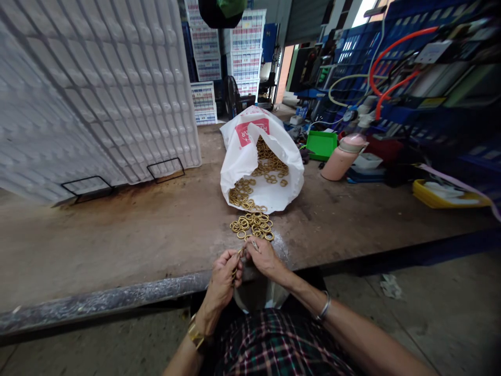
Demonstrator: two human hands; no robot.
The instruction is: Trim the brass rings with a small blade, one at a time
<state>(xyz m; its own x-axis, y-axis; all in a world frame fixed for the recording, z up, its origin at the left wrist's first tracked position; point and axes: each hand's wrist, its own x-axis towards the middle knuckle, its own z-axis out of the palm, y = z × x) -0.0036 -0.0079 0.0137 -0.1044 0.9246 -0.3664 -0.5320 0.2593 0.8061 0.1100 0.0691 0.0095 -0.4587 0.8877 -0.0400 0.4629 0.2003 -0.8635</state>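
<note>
A white plastic bag (238,172) lies open on the worn table, brass-coloured rings inside it and spilling out of its mouth. In front of it, a loose pile of rings (256,224) rests near the table's edge. My left hand (227,270), with a gold watch at the wrist, is closed round several rings. Close beside it, my right hand (263,255) pinches at a ring by the near side of the pile. The fingertips of both hands almost meet; small details between them are hard to make out.
Ribbed white panels (144,89) stand at the left on thin black wire feet. To the right are a pink bottle (340,161), a green tray (321,145) and a yellow tray (442,197). Stacked white crates (245,52) and a black fan (231,96) are behind the bag.
</note>
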